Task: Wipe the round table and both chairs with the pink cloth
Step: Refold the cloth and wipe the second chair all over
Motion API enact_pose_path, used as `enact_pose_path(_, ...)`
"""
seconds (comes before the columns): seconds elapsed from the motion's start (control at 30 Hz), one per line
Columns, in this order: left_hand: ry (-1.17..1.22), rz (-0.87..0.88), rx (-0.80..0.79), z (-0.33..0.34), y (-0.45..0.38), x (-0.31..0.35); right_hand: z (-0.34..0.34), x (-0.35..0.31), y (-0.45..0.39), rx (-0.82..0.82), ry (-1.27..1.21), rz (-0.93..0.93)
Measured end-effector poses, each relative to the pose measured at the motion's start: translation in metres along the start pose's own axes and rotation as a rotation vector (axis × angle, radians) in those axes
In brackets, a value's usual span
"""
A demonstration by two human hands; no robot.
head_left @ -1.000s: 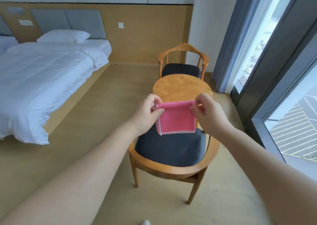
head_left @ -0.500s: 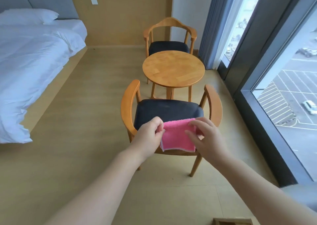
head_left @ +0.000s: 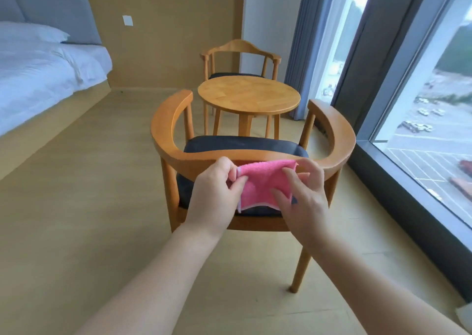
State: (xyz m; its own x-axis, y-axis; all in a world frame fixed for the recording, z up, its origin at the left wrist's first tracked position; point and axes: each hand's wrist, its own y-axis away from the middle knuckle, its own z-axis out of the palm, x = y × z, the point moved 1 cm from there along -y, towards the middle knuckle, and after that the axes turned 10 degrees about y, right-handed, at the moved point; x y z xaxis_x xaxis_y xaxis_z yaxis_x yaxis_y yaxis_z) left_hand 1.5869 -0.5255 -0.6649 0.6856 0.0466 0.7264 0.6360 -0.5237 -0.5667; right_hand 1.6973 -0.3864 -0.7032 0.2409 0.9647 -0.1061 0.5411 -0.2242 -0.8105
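Two hands share the pink cloth just above the near chair's backrest: my left hand pinches one edge, my right hand the other, stretching it flat, I judge, for wiping. Beyond, the round tabletop waits.

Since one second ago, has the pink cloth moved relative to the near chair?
Yes. The pink cloth came toward its curved backrest, away from the round table.
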Motion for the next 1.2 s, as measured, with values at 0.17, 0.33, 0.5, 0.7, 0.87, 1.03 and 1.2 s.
enact_pose_path(0.17,-0.027,0.237,0.215,0.03,0.003,-0.026,0.04,0.024,0.014,0.246,0.282,-0.044)
enact_pose_path(0.33,-0.002,0.326,0.281,0.045,0.007,-0.052,0.055,0.024,0.027,0.344,0.318,-0.172)
enact_pose_path(0.5,-0.033,0.352,0.218,0.041,0.001,-0.051,0.068,0.009,0.037,0.308,0.247,-0.127)
enact_pose_path(0.7,0.085,0.386,0.165,0.024,0.007,-0.056,0.085,-0.006,0.024,0.246,0.295,0.03)
enact_pose_path(0.87,-0.002,0.317,0.099,0.025,0.025,-0.07,0.099,0.018,0.037,0.21,0.332,0.052)
enact_pose_path(1.03,0.01,0.253,-0.017,0.037,0.037,-0.085,0.1,0.047,0.045,0.16,0.199,0.202)
enact_pose_path(1.2,-0.075,0.291,-0.151,0.042,0.047,-0.098,0.095,0.086,0.049,0.159,0.039,0.339)
